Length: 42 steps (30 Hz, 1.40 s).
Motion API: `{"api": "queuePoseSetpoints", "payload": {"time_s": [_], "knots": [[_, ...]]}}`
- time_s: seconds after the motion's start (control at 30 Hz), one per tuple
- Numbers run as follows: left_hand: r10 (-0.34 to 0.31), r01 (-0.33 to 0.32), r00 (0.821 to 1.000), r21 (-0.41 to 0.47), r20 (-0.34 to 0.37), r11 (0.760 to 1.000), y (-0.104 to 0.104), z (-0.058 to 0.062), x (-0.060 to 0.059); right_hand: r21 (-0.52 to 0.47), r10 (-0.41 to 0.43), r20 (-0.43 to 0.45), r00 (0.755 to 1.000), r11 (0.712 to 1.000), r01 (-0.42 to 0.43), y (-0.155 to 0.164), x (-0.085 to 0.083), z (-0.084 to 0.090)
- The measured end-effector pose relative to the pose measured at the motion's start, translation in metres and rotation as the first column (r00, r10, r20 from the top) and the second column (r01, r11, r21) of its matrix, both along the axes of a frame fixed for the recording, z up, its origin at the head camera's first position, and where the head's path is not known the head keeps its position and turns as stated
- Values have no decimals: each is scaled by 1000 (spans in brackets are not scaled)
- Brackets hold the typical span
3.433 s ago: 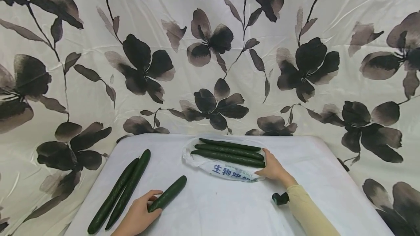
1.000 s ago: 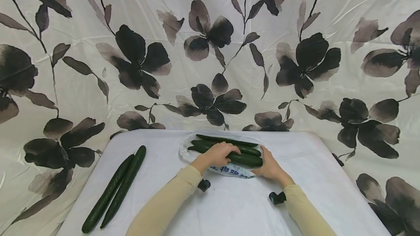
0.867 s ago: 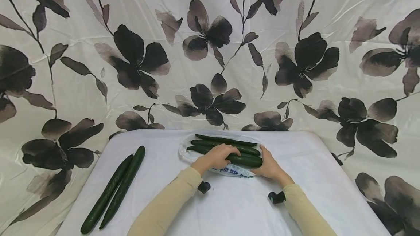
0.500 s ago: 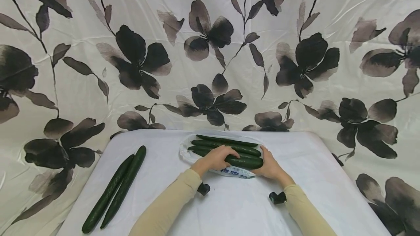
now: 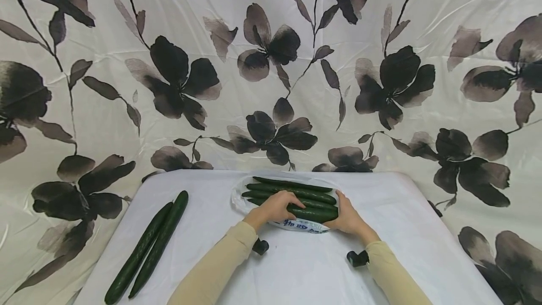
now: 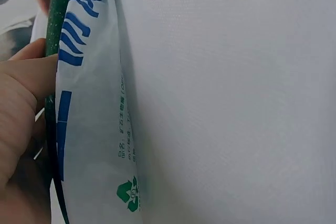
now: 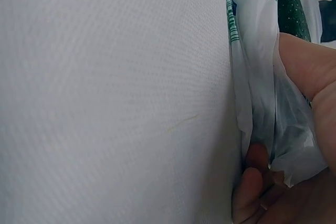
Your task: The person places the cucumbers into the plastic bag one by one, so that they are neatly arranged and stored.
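Cucumbers [image 5: 296, 196] lie stacked side by side on the white plastic bag [image 5: 302, 225] at the middle of the far half of the table [image 5: 305, 272], their long axes running left to right. Your left hand [image 5: 276, 207] sits over the left part of the pile, fingers curled down around the nearest cucumber [image 5: 315, 213], which lies along the front edge of the stack; the left wrist view shows that cucumber's bumpy green skin [image 6: 58, 14] pressed between your palm and the blue-printed bag [image 6: 89, 129]. Your right hand [image 5: 348, 215] is at the right end of the same pile, thumb up against the cucumber ends and fingers tucked low. In the right wrist view your fingers [image 7: 252, 182] pinch the thin bag film [image 7: 262, 103] at its edge, with a green cucumber [image 7: 289, 3] showing just past it. So both of your hands are closed: the left around the front cucumber, the right on the bag.

Two more long cucumbers [image 5: 148, 248] lie touching each other near the table's left edge, angled from the near left corner toward the middle, well apart from the bag. A white cloth covers the table, and a pale sheet printed with dark flowers [image 5: 271, 84] hangs behind it.
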<state>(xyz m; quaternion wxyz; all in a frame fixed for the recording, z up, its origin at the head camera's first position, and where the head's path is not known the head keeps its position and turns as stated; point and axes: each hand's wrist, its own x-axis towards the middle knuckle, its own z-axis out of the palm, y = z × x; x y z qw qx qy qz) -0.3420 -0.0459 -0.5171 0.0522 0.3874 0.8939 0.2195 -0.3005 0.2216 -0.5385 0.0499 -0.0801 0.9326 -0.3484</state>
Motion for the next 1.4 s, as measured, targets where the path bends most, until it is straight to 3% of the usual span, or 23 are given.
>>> {"api": "queuePoseSetpoints", "payload": {"time_s": [0.27, 0.63, 0.93, 1.2, 1.4], "knots": [[-9, 8, 999, -27, -31, 1000, -2, -6, 0, -23, 2, 18, 1000, 1000, -1, 1, 0, -2], [-11, 3, 995, -79, -100, 997, -2, -1, -3, -1, -26, 67, 997, 1000, 26, -2, -2, 9], [34, -35, 998, -10, -57, 999, -6, -9, -2, -17, -40, 63, 997, 999, 41, -6, 0, 8], [66, -67, 998, 69, 7, 995, -11, -6, 0, -43, -44, 47, 998, 998, 46, -4, 1, 7], [137, -139, 990, 154, 23, 978, -24, -4, 3, -44, -42, 49, 998, 998, 44, -3, 1, 5]]}}
